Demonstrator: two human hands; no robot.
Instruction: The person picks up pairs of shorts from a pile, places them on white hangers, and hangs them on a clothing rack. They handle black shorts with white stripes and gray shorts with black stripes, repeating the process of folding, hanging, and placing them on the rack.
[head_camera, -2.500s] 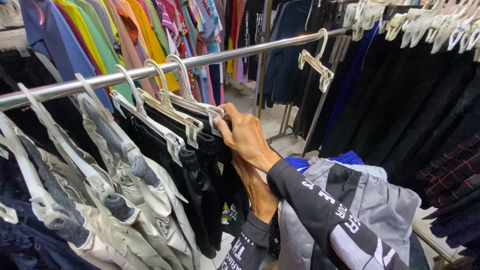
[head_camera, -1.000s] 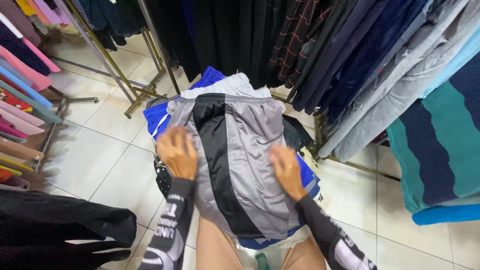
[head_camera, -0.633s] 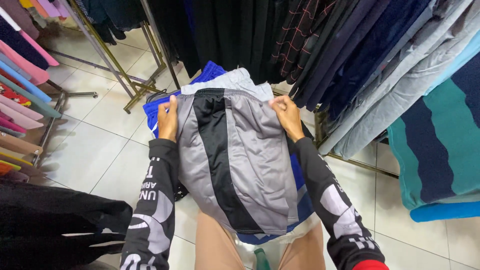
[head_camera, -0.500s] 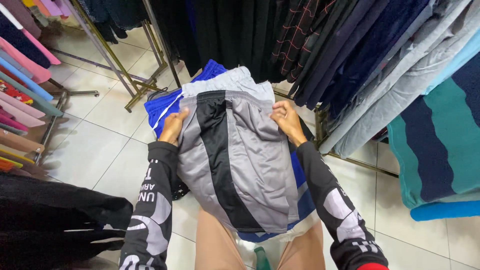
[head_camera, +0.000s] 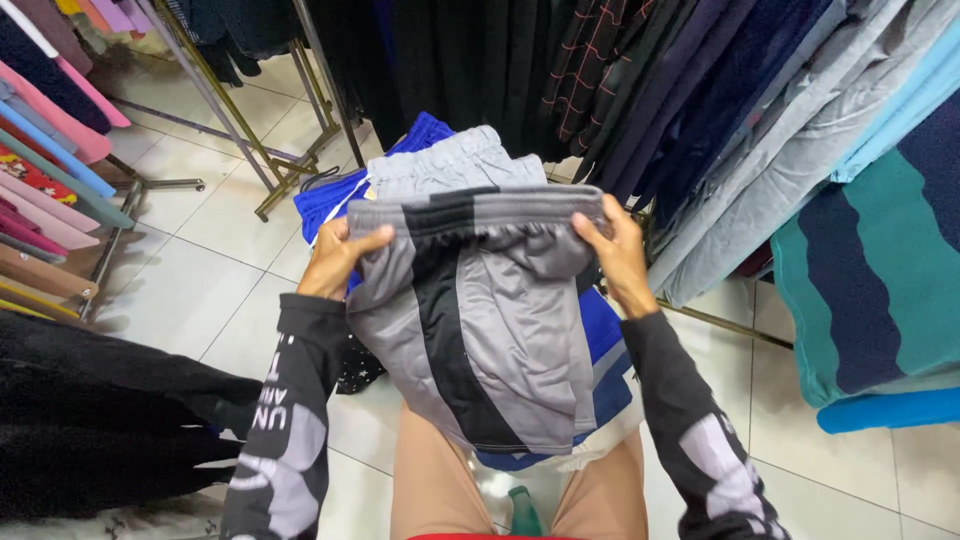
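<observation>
The left hand (head_camera: 335, 262) and the right hand (head_camera: 615, 250) each pinch one end of the elastic waistband of a pair of grey sports shorts (head_camera: 490, 320) with a black side panel. The shorts hang spread out at the centre of the view, over the person's thighs. Both hands are closed on the fabric, thumbs on top and fingers curled behind.

The shorts look light, thin and limp, a smooth synthetic cloth that is likely a little slippery. The gathered waistband seems the firmest part, so the two ends are the natural places to grip.

Beneath them lies a stack of folded garments: lighter grey shorts (head_camera: 440, 165) at 12 o'clock and blue shorts (head_camera: 335, 195) at 11 o'clock. No box, bag or bin shows. A clothes rack (head_camera: 270, 150) stands on the tiled floor (head_camera: 190, 290) at 10 o'clock, and hanging dark trousers (head_camera: 640, 90) fill 1 o'clock.
</observation>
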